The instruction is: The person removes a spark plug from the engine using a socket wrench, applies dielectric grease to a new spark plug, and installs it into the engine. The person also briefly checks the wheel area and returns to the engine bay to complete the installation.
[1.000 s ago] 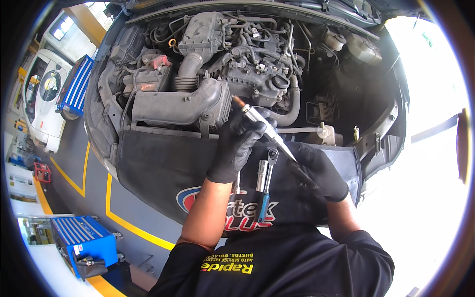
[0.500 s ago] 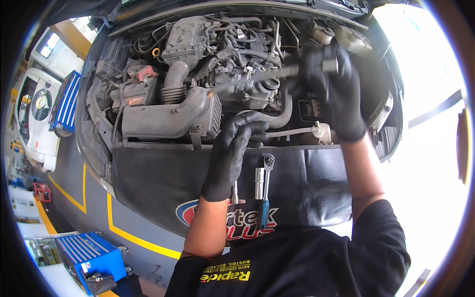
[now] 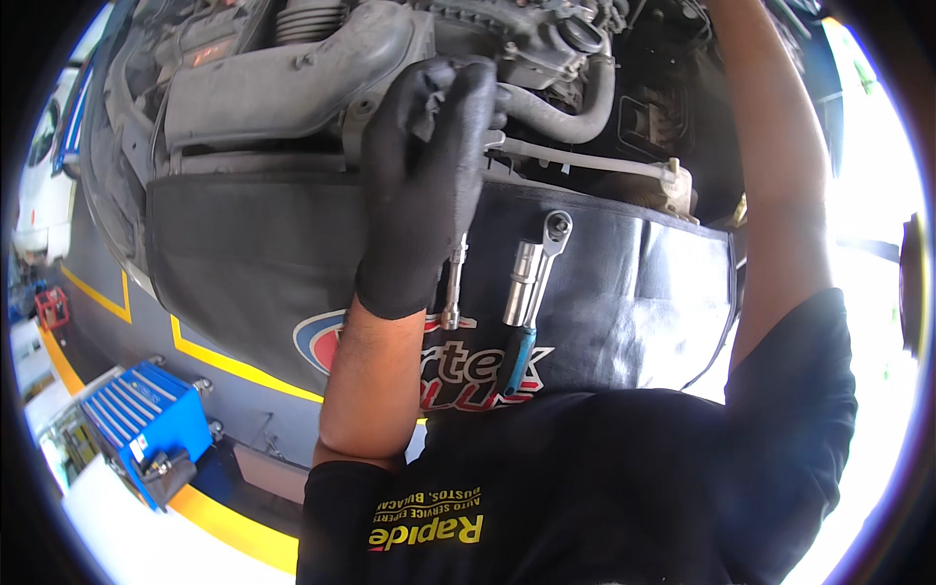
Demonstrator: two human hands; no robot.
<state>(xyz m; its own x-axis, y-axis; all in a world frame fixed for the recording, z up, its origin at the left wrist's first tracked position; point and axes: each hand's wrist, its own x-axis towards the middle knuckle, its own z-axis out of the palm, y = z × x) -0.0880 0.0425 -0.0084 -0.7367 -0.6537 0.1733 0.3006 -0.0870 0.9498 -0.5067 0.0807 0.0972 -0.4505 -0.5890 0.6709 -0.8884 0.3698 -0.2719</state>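
My left hand (image 3: 429, 175), in a black glove, is raised over the front edge of the engine bay, beside the grey plastic air intake duct (image 3: 283, 93). Its fingers are curled and pressed together; whatever they hold, if anything, is hidden. Just right of the fingertips runs a thick black hose (image 3: 561, 125). My right forearm reaches up past the top edge, and that hand is out of view. Below, on the black fender cover (image 3: 244, 234), lie a ratchet (image 3: 554, 244) with a blue handle, a long silver socket (image 3: 524, 283) and a slim extension bar (image 3: 454, 288).
An engine with an oil filler cap (image 3: 583, 37) fills the top. A pale reservoir (image 3: 673, 190) with a thin hose stands at the bay's front right. At lower left, a blue tool cabinet (image 3: 146, 414) stands near yellow floor lines; a red item (image 3: 52, 305) is farther off.
My right hand, which held a long grey item blurred by motion, has gone up out of view. The view has tipped downward, and my left hand stays near the duct and hose.
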